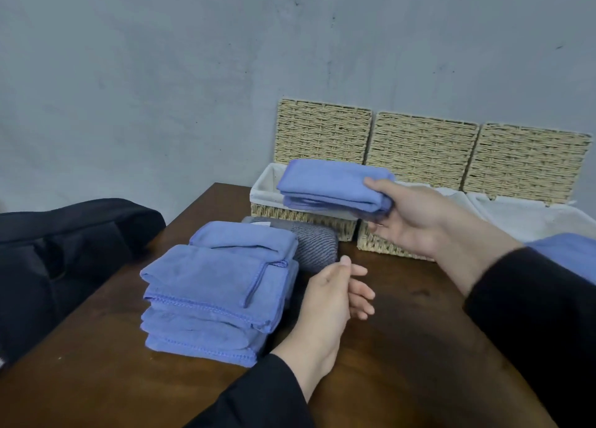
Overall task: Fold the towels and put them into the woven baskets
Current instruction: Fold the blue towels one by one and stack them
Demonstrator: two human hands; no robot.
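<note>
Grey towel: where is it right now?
In the head view the grey towel lies on the table, centre, between the blue towel stack and the leftmost basket.

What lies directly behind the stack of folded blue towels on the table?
Behind the stack of blue towels lies a grey striped towel, its near side hidden by the stack. Farther back stands the left woven basket; its inside is mostly covered by the held blue towel.

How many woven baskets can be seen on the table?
3, in a row by the wall, lids up: left basket, under the towel held by the right hand; middle basket; right basket, partly cut off.
</note>
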